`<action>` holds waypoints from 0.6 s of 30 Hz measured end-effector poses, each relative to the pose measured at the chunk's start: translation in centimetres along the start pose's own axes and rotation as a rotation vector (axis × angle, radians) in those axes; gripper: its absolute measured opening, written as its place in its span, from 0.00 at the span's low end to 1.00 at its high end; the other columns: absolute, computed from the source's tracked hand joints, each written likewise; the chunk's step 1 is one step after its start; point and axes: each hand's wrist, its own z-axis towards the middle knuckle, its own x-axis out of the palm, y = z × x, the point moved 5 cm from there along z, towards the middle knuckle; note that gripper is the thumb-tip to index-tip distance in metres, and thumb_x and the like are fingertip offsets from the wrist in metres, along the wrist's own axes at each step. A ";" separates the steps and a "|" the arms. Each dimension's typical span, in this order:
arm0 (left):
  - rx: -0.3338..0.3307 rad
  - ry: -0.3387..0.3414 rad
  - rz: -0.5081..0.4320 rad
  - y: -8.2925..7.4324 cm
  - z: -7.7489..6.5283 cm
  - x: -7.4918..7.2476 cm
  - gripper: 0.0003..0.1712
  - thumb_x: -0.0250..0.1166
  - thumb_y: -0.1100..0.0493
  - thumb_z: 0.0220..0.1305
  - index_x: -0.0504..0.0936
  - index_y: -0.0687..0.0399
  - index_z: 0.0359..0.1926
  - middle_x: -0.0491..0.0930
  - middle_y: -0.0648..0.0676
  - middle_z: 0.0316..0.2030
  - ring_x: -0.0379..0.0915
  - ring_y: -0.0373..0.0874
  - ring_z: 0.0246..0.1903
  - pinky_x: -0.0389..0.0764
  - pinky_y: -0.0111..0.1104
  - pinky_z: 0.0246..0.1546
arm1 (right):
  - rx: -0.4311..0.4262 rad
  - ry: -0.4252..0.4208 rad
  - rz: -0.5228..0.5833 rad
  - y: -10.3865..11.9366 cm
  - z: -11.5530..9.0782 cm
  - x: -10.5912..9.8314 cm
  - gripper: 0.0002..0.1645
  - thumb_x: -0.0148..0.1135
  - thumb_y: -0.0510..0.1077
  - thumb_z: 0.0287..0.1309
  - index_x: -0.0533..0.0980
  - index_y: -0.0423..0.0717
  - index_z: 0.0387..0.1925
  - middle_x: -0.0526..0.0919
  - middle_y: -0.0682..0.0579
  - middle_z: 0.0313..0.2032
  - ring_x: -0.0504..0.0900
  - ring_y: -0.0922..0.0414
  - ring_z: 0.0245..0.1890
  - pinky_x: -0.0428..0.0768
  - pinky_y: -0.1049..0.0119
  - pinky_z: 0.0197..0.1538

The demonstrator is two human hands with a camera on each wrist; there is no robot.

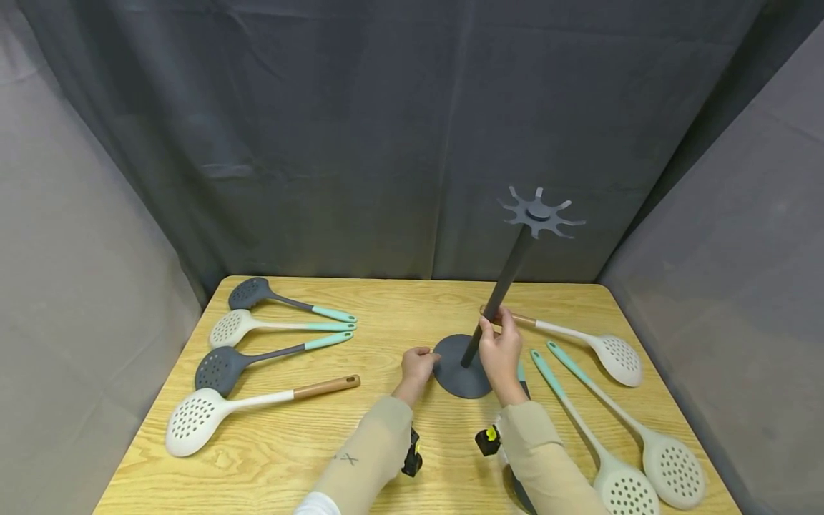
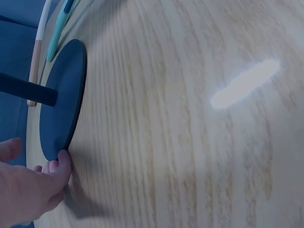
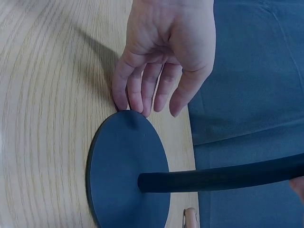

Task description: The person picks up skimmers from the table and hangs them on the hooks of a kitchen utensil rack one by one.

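A dark utensil stand has a round base (image 1: 453, 375), a pole (image 1: 511, 272) and a top ring of hooks (image 1: 538, 212), with nothing hanging from it. My right hand (image 1: 502, 354) holds the pole partway up between thumb and fingers; in the right wrist view only a fingertip shows, at the right edge. At the base's left rim is my left hand (image 1: 417, 368). The right wrist view shows this left hand (image 3: 164, 57) with its fingertips on the rim and its thumb apart from it. In the head view the pole leans to the right.
Several skimmers lie at the left, the nearest a white one (image 1: 193, 422) with a wooden handle. On the right lie another wooden-handled skimmer (image 1: 618, 357) and two cream ones (image 1: 672, 468) with mint handles. A dark skimmer (image 1: 523, 493) is partly hidden under my right arm.
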 end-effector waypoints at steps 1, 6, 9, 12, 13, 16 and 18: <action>-0.002 -0.009 0.002 0.0 0.0 -0.1 0.20 0.62 0.66 0.55 0.75 0.71 0.49 0.77 0.63 0.43 0.76 0.51 0.33 0.79 0.35 0.31 | 0.006 0.006 0.010 0.0 0.0 0.1 0.11 0.56 0.33 0.58 0.73 0.34 0.44 0.78 0.42 0.35 0.77 0.53 0.37 0.75 0.84 0.35; -0.031 -0.041 0.009 -0.1 0.0 -0.7 0.16 0.60 0.67 0.53 0.77 0.71 0.44 0.76 0.63 0.43 0.73 0.46 0.28 0.79 0.35 0.29 | 0.030 0.034 0.030 0.1 -0.1 0.6 0.12 0.56 0.33 0.59 0.72 0.33 0.44 0.77 0.41 0.35 0.77 0.53 0.38 0.77 0.79 0.36; -0.059 -0.051 0.002 -0.1 0.1 -1.2 0.10 0.59 0.68 0.53 0.79 0.69 0.37 0.75 0.61 0.40 0.70 0.43 0.28 0.77 0.34 0.27 | 0.044 0.054 0.024 0.3 -0.2 1.1 0.12 0.56 0.34 0.59 0.72 0.34 0.45 0.77 0.42 0.35 0.77 0.53 0.37 0.81 0.70 0.36; -0.081 -0.052 -0.010 0.0 0.2 -1.6 0.06 0.58 0.68 0.53 0.79 0.67 0.32 0.75 0.58 0.37 0.70 0.46 0.29 0.76 0.34 0.27 | 0.046 0.063 0.026 0.6 -0.2 1.4 0.12 0.56 0.34 0.58 0.72 0.34 0.45 0.77 0.42 0.35 0.77 0.52 0.38 0.81 0.61 0.37; -0.083 -0.051 -0.015 -0.1 0.3 -1.8 0.06 0.58 0.68 0.53 0.79 0.67 0.31 0.75 0.58 0.37 0.71 0.47 0.30 0.77 0.34 0.28 | 0.045 0.062 0.031 0.7 -0.3 1.6 0.12 0.56 0.34 0.59 0.72 0.34 0.45 0.77 0.42 0.35 0.77 0.52 0.38 0.81 0.60 0.37; -0.097 -0.056 -0.036 -0.1 0.5 -2.3 0.08 0.59 0.67 0.52 0.79 0.68 0.34 0.75 0.59 0.38 0.73 0.51 0.34 0.78 0.36 0.30 | 0.039 0.061 0.033 0.9 -0.2 2.0 0.13 0.57 0.34 0.58 0.72 0.34 0.45 0.77 0.42 0.35 0.77 0.51 0.38 0.82 0.60 0.37; -0.109 -0.063 -0.056 -0.2 0.6 -2.7 0.12 0.59 0.67 0.52 0.79 0.70 0.39 0.75 0.61 0.40 0.74 0.53 0.37 0.79 0.38 0.33 | 0.036 0.066 0.029 1.0 -0.2 2.3 0.13 0.57 0.34 0.58 0.72 0.34 0.46 0.77 0.42 0.35 0.77 0.51 0.38 0.82 0.61 0.36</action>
